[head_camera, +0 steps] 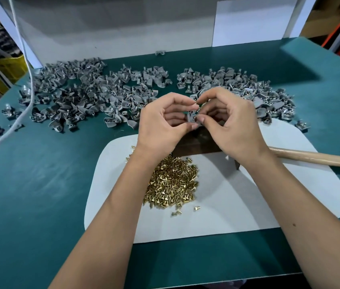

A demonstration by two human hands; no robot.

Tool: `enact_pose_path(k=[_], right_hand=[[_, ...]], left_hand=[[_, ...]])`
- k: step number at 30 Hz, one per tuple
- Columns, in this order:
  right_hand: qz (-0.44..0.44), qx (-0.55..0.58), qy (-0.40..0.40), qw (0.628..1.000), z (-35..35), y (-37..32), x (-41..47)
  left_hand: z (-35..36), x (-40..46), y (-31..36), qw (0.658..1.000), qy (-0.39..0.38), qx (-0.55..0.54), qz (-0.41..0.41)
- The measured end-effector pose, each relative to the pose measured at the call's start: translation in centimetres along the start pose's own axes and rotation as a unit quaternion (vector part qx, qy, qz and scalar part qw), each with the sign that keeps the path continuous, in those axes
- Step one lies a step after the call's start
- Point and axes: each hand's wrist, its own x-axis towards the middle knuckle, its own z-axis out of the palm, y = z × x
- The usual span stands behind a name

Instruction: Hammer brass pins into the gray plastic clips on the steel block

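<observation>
- Gray plastic clip (191, 117), matte and angular with small holes, is held in the air between both hands, just above the steel block (194, 146)
- left hand (160, 126) pinches the clip's left side between thumb and curled fingers; right hand (230, 124) pinches its right side, forefinger and thumb tips meeting at the top, where a tiny brass glint shows
- steel block is dark, dull and straight-edged, mostly hidden under the wrists, sitting at the far part of the white mat (238, 197)
- brass pins (172, 183) lie in a loose shiny heap on the mat, short with flat heads, just in front of the block and beside the left forearm; a few strays lie at the heap's near edge
- loose clips (85, 94) spread in a wide, jumbled band of curved gray shells across the far side of the green table (39, 184)
- wooden handle (319, 157), smooth and round, lies from behind the right wrist out to the right edge
- white cable (27, 84) trails down over the left clips
- mat has rounded corners; its near right part and the green surface to the left and near edge lie bare
</observation>
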Motion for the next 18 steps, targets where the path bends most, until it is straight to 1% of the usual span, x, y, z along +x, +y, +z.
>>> enact_pose_path(k=[8, 14, 18], right_hand=[[-0.01, -0.001, -0.001, 1.0, -0.06, -0.03, -0.06], [-0.006, -0.013, 0.0, 1.0, 0.09, -0.01, -0.09], [-0.003, -0.011, 0.009, 1.0, 0.24, -0.18, -0.09]], left_hand=[[0.21, -0.09, 0.36, 0.999, 0.012, 0.048, 0.006], [0.42, -0.21, 0.46, 0.995, 0.014, 0.095, 0.024], [0.76, -0.25, 0.32, 0.991, 0.03, 0.124, 0.04]])
